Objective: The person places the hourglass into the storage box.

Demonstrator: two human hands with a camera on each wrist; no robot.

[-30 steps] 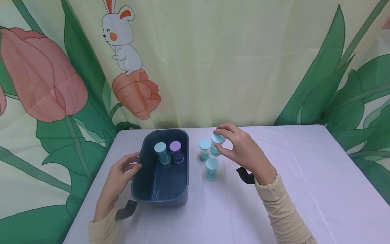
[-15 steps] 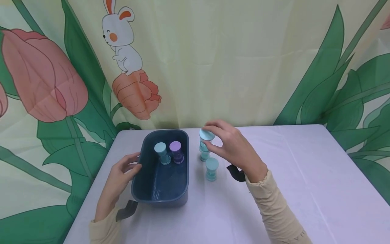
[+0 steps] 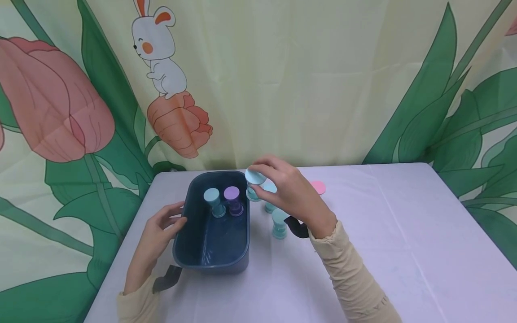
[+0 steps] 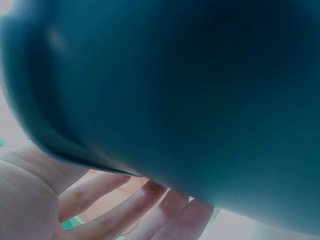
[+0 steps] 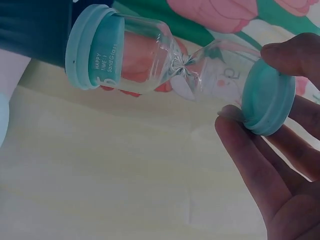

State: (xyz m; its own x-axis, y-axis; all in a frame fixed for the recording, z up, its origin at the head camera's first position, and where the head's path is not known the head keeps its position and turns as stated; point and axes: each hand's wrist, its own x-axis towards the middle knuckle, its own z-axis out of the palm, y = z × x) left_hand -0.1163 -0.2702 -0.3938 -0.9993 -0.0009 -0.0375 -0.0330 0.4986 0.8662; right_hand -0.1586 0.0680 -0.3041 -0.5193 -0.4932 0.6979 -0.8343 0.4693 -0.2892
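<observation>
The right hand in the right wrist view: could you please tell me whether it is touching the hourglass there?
Touching: the right wrist view shows the right hand pinching the hourglass by one teal cap, with digits on opposite sides.

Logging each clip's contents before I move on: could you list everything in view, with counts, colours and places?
Bin: 1, dark blue, on the table
Light blue hourglass: 1, inside the bin
Purple hourglass: 1, inside the bin
Held hourglass: 1, light blue caps, in the right hand near the bin's right rim
Standing hourglasses: 2, light blue, on the table right of the bin
Pink round top: 1, pink, beyond the right hand, partly hidden
Table: 1, whitish covering
Backdrop: 1, cream, behind; printed rabbit, carrot, tulips, leaves
Sleeves: 2, beige, on the forearms
Wrist pieces: 2, black, at the wrists
Left hand: 1, bare, touching the bin's left side
Right hand: 1, bare, gripping a top cap
</observation>
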